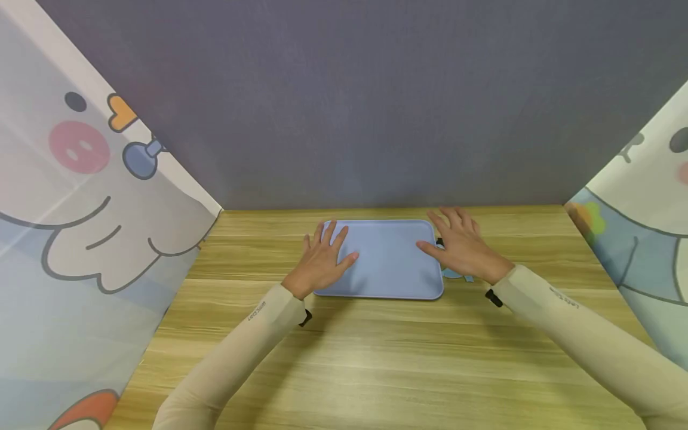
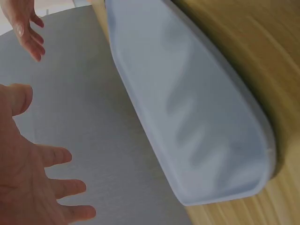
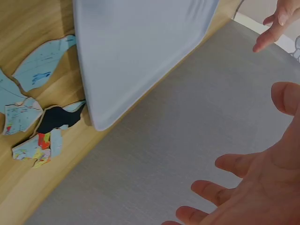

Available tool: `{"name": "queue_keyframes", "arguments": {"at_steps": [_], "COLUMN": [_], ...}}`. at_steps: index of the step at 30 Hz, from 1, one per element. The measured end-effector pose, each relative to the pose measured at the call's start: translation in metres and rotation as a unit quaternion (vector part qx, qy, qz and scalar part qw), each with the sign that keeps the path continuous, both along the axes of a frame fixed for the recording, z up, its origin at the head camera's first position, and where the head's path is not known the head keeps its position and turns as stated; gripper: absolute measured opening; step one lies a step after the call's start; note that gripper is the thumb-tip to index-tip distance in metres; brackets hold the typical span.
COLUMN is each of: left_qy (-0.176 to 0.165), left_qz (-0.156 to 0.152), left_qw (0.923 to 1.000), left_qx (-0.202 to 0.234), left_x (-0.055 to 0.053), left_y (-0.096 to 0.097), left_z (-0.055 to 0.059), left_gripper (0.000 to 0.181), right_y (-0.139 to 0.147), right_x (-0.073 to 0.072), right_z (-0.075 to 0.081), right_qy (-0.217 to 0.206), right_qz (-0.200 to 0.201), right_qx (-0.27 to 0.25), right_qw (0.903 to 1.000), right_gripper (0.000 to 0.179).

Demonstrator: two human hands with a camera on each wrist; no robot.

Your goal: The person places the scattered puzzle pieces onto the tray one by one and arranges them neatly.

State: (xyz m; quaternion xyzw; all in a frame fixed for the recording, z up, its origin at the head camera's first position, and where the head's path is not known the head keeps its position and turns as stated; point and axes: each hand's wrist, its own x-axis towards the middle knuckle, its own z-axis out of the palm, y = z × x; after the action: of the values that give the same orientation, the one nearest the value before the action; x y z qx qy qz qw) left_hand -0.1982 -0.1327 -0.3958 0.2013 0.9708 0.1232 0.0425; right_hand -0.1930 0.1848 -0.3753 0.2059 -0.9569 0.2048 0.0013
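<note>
A pale blue rectangular tray (image 1: 389,257) with a low raised rim lies on the wooden table, its inside bare. Over its left end my left hand (image 1: 319,261) hovers with the fingers spread, casting a shadow on the tray in the left wrist view. My right hand (image 1: 461,246) is held above the table just past the tray's right end, fingers spread and thumb toward the rim. Neither palm holds anything. Beneath the right hand lie several flat map puzzle pieces (image 3: 44,65), mostly light blue; one is largely black (image 3: 60,118). In the head view the hand hides most of them.
A grey upright panel (image 1: 376,107) stands along the table's back edge. Cartoon-printed cloth walls (image 1: 80,197) flank both sides. The wooden tabletop (image 1: 387,364) extends toward me in front of the tray.
</note>
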Motion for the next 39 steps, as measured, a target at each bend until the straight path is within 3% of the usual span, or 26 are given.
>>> {"name": "queue_keyframes", "arguments": {"at_steps": [16, 23, 31, 34, 39], "left_qy": [0.008, -0.022, -0.077, -0.096, -0.117], "left_qz": [-0.031, 0.002, 0.108, 0.112, 0.091], "left_qw": [0.9993, 0.9969, 0.9838, 0.9816, 0.9825], "left_qx": [0.019, 0.075, 0.121, 0.121, 0.112], "left_x": [-0.011, -0.024, -0.035, -0.038, -0.042], "left_y": [-0.024, -0.044, -0.066, -0.072, -0.077], "left_z": [-0.018, -0.027, -0.036, -0.042, -0.052], "left_gripper": [0.06, 0.055, 0.049, 0.049, 0.048], "right_y": [0.023, 0.033, 0.047, 0.051, 0.055], "right_x": [-0.007, -0.011, -0.02, -0.023, -0.027], "right_z": [-0.019, -0.029, -0.048, -0.054, -0.062], "right_qy": [-0.04, -0.062, -0.071, -0.071, -0.078], "right_qz": [-0.03, -0.055, -0.058, -0.064, -0.067], "right_qx": [-0.018, -0.017, -0.014, -0.011, -0.015], "right_qw": [0.9986, 0.9964, 0.9957, 0.9954, 0.9946], "right_gripper": [0.075, 0.072, 0.064, 0.062, 0.058]}}
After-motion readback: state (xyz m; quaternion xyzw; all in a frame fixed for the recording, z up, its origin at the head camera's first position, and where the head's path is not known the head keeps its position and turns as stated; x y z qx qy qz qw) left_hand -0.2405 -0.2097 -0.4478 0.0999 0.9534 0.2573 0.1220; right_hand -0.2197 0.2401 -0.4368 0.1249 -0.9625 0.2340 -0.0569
